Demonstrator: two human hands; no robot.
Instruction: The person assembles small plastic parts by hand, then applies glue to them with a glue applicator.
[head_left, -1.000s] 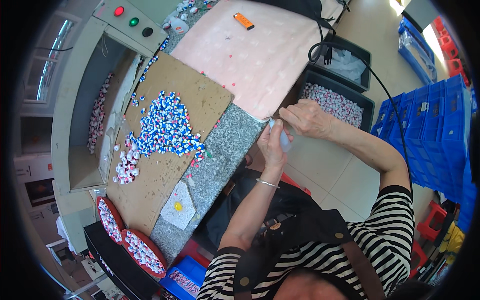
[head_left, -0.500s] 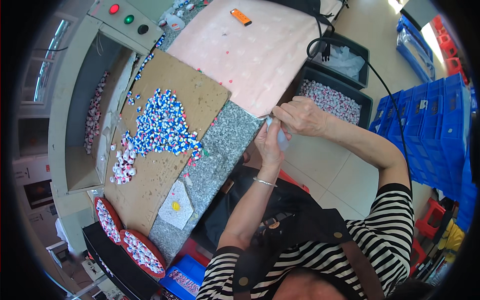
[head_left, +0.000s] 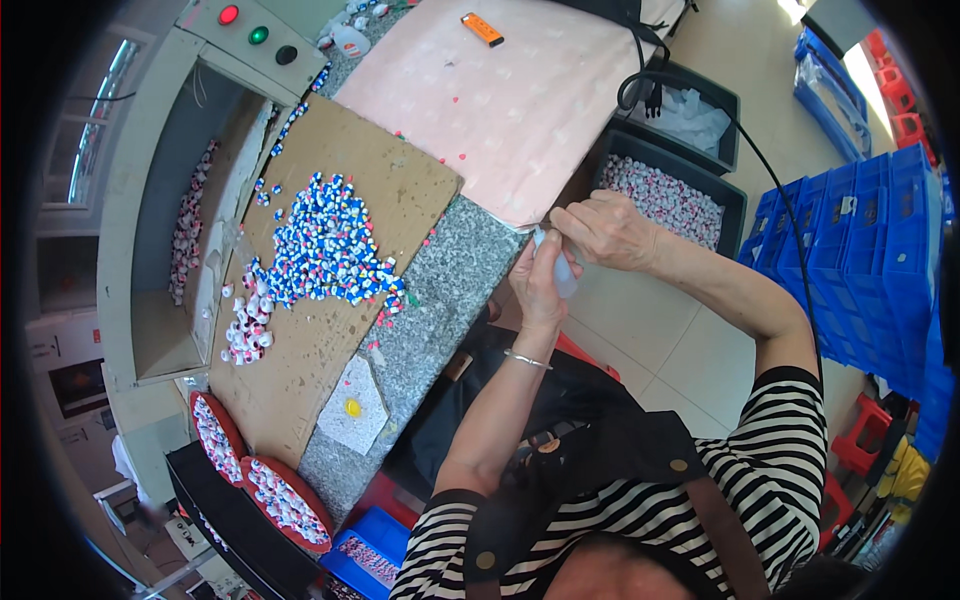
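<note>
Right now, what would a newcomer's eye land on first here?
Most likely the heap of small blue-and-white pieces on the brown board, left of centre. Then the left hand around a translucent bottle near the middle, the right hand close beside its tip. The stacked blue crates stand out at the right.

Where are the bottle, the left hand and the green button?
Bottle [head_left: 567,279]: head view, on its pale body.
Left hand [head_left: 537,288]: head view, on the middle of the hand.
Green button [head_left: 259,36]: head view, on its round face.

Head view shifted slightly: left hand [head_left: 536,287], orange item [head_left: 482,29] higher, further left.
</note>
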